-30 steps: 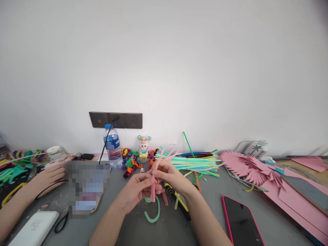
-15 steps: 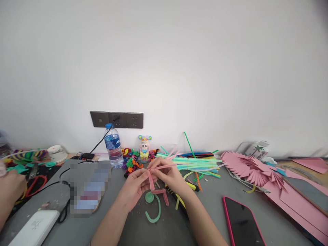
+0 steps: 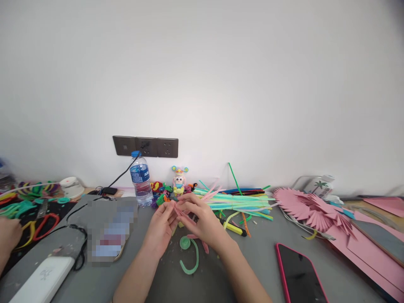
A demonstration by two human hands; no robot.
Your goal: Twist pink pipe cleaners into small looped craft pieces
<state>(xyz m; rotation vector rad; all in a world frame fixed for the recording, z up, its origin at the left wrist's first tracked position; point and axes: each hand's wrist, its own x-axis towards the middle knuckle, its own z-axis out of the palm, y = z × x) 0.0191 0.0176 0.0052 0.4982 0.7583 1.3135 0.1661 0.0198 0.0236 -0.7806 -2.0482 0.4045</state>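
- Both forearms come up from the bottom edge and meet in the middle, just above the table [image 3: 263, 250]. The left hand [image 3: 162, 225] has its palm turned inward with the fingers curled. The right hand [image 3: 202, 221] is arched over from the other side, knuckles up.
- Both hands are pinched shut on the pink pipe cleaner [image 3: 180, 209], fingertips pretty much touching each other. Its loose ends poke out up and to the right, towards the pile of coloured stems [image 3: 243, 201].
- The green curl [image 3: 190, 257] lies flat on the table just below the hands, and nobody's touching it. The water bottle [image 3: 141, 179] stands behind the left hand, and the phone [image 3: 299, 273] is well off to the right.
- Compared with half a second ago, the hands have slid a bit further from the body and the pink end that hung below the fingers is now tucked up between them. A second back the stem was held more upright.
- The co-worker's hand [image 3: 8, 233] has pulled back to the far left edge.
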